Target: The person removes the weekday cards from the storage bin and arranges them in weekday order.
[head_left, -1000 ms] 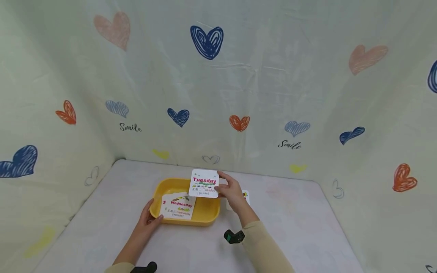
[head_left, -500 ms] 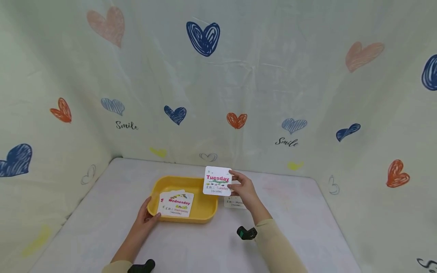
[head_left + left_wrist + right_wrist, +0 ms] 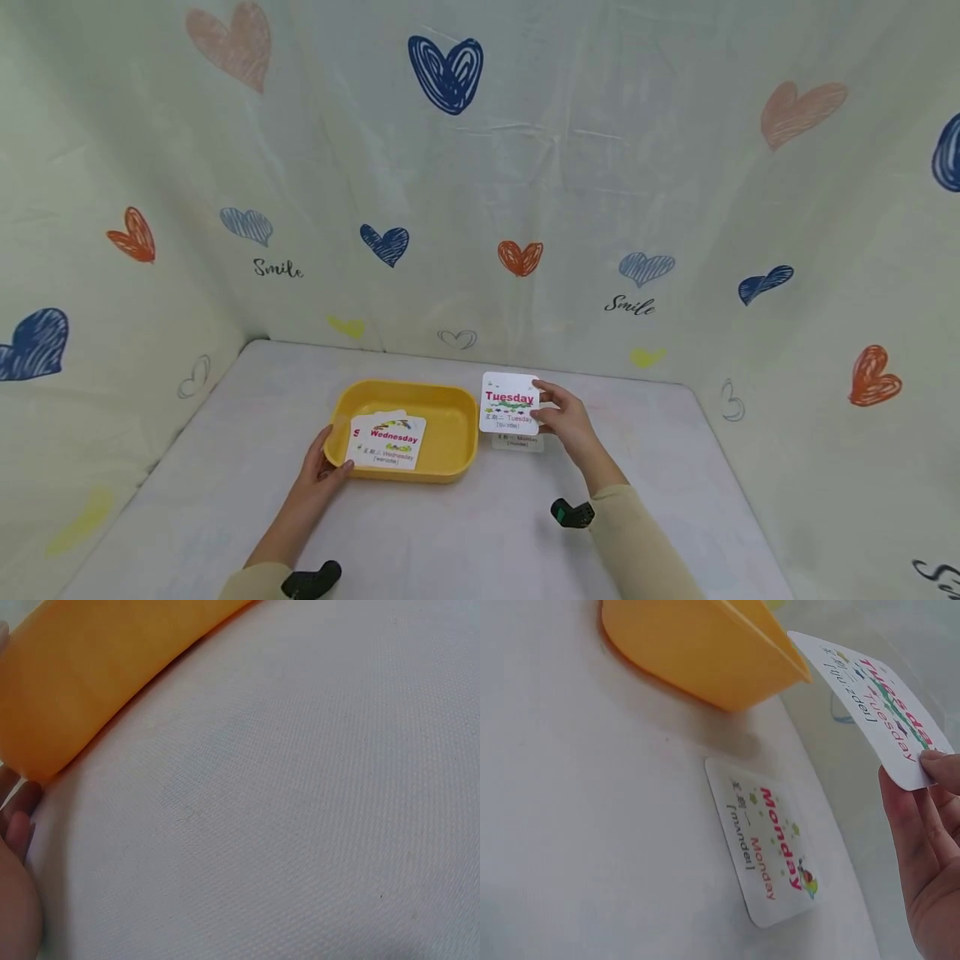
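Note:
My right hand (image 3: 567, 421) pinches the Tuesday flashcard (image 3: 510, 403) by its right edge, thumb on the printed face. In the right wrist view that card is raised above the table, and the Monday flashcard (image 3: 763, 847) lies flat below it. My left hand (image 3: 320, 467) grips the left end of the yellow tray (image 3: 450, 454), its thumb at the front rim. Inside the tray, at the left, the Wednesday flashcard (image 3: 386, 444) lies over at least one other card. Only part of the left hand shows in the left wrist view.
The tray and cards are on a white cloth-covered table (image 3: 450, 542). A curtain (image 3: 570, 183) printed with hearts hangs behind and along both sides. The table's back edge runs close behind the tray.
My right hand has carried the Tuesday flashcard rightward, from over the tray to above the Monday flashcard. The left hand keeps its grip on the tray.

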The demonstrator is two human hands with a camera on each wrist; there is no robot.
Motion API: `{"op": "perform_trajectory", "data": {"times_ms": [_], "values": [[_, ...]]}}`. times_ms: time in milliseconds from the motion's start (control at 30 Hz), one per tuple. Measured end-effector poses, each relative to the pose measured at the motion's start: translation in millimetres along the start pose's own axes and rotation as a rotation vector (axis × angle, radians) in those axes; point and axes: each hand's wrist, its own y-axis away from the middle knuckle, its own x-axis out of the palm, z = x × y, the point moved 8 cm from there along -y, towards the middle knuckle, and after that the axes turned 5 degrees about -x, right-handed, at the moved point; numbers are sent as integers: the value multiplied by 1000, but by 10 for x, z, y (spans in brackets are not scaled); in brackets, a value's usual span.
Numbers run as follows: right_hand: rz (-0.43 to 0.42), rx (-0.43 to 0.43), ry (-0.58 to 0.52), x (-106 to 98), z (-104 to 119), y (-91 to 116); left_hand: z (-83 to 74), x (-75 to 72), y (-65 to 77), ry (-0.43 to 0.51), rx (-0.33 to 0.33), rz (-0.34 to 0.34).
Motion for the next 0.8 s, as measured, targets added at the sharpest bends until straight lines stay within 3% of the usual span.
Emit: {"op": "perform_trajectory", "data": {"times_ms": [800], "values": [[-15, 58, 91, -731, -363, 74, 6, 3, -28, 15, -18, -8]]}}
